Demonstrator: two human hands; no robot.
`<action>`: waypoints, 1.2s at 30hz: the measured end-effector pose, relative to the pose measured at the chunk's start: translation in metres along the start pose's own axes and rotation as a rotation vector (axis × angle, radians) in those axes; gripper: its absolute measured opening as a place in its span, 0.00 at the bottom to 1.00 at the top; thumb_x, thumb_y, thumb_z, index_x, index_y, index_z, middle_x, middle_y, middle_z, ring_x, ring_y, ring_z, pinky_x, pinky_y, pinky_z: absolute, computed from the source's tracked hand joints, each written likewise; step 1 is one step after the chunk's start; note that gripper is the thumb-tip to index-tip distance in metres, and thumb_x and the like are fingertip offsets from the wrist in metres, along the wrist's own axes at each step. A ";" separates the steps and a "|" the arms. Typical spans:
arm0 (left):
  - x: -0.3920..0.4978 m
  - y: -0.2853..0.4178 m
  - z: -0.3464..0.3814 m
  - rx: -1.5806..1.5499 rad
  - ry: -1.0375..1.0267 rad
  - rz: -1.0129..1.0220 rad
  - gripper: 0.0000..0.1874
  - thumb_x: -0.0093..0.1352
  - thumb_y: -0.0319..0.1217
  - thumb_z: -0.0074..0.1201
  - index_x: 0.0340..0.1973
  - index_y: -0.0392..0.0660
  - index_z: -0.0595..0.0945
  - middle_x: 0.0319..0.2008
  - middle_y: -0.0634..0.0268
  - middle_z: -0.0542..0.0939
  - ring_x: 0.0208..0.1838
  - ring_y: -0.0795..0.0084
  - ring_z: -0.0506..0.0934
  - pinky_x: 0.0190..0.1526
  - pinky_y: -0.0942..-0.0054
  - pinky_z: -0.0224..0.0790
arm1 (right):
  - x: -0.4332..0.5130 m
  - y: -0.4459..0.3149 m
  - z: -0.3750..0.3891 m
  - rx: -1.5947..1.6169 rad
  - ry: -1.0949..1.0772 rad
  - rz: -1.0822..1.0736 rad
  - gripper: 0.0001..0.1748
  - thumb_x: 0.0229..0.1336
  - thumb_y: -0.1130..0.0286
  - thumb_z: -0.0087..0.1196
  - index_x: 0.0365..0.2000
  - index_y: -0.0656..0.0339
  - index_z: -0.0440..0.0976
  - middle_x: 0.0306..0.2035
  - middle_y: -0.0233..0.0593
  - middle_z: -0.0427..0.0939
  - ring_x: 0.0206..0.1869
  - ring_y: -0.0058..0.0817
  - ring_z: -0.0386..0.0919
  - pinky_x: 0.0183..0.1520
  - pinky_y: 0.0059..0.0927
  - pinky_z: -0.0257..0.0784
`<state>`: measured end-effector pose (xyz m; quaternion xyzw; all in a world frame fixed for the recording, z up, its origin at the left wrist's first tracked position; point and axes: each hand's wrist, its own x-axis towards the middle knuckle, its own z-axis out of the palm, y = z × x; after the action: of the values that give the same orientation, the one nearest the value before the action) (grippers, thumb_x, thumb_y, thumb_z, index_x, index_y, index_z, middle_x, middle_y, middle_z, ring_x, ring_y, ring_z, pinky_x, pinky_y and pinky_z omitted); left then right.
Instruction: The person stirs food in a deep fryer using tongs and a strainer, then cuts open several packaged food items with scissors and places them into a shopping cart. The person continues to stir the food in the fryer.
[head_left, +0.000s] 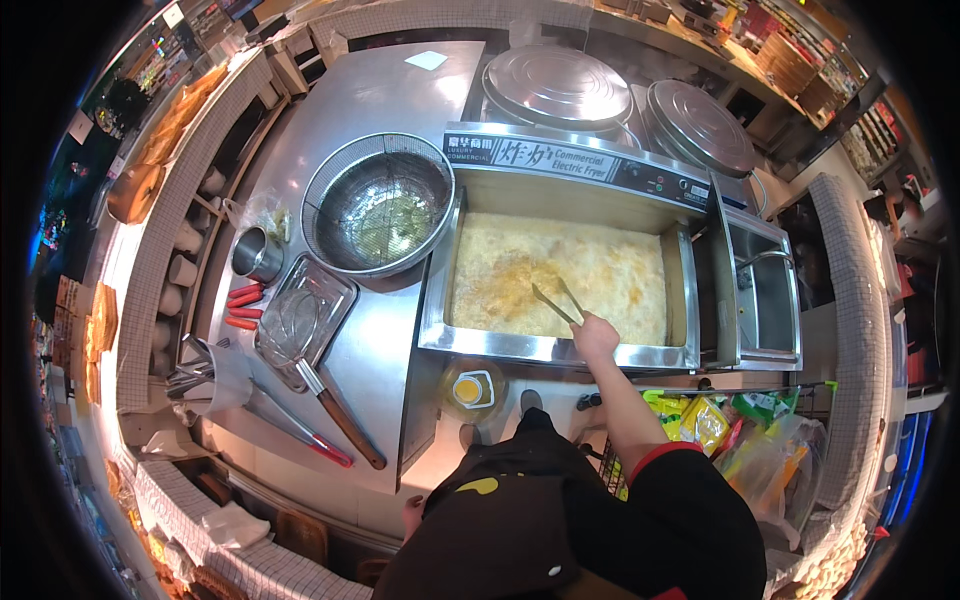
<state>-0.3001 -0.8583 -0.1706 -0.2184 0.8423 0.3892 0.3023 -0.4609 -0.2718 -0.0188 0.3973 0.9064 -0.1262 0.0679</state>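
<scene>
My right hand (597, 337) grips a pair of metal tongs (556, 306) over the near half of the electric fryer (690, 330). The tong tips are apart and reach into pale, foaming oil (592, 247) with a yellow-brown patch around them. Foam covers the oil's surface, so whatever lies beneath is hidden. At my side hangs my left hand (412, 514), mostly hidden by my dark apron; its fingers are too unclear to read.
Left of the fryer stands a large wire-mesh basket in a metal bowl (379, 262). A skimmer (337, 412), a steel tray (339, 289), red sausages (244, 305) and a utensil container (225, 382) share the counter. A cart (735, 390) with bags is by my right arm; an oil jug (472, 390) is below.
</scene>
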 end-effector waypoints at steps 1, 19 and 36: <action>0.005 -0.013 -0.005 0.032 0.012 -0.041 0.24 0.60 0.40 0.65 0.48 0.39 0.81 0.40 0.50 0.83 0.42 0.57 0.82 0.44 0.63 0.74 | -0.009 0.004 -0.006 0.020 0.026 0.050 0.22 0.53 0.51 0.60 0.46 0.49 0.79 0.32 0.43 0.83 0.37 0.41 0.82 0.38 0.43 0.77; 0.030 -0.068 -0.077 0.194 0.067 -0.071 0.23 0.59 0.36 0.65 0.47 0.37 0.81 0.39 0.46 0.83 0.43 0.54 0.82 0.46 0.60 0.74 | -0.108 0.060 -0.001 0.148 0.023 0.373 0.32 0.59 0.47 0.53 0.59 0.51 0.69 0.43 0.50 0.81 0.47 0.47 0.80 0.47 0.47 0.76; -0.014 -0.055 -0.039 0.109 0.299 0.061 0.23 0.58 0.32 0.63 0.47 0.34 0.80 0.37 0.43 0.83 0.44 0.49 0.82 0.48 0.57 0.75 | -0.127 0.098 0.005 0.271 -0.118 0.243 0.37 0.60 0.49 0.52 0.65 0.52 0.60 0.49 0.53 0.79 0.51 0.46 0.78 0.53 0.47 0.74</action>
<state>-0.2696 -0.9203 -0.1701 -0.2314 0.9040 0.3151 0.1728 -0.3027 -0.2991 -0.0126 0.5011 0.8210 -0.2611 0.0813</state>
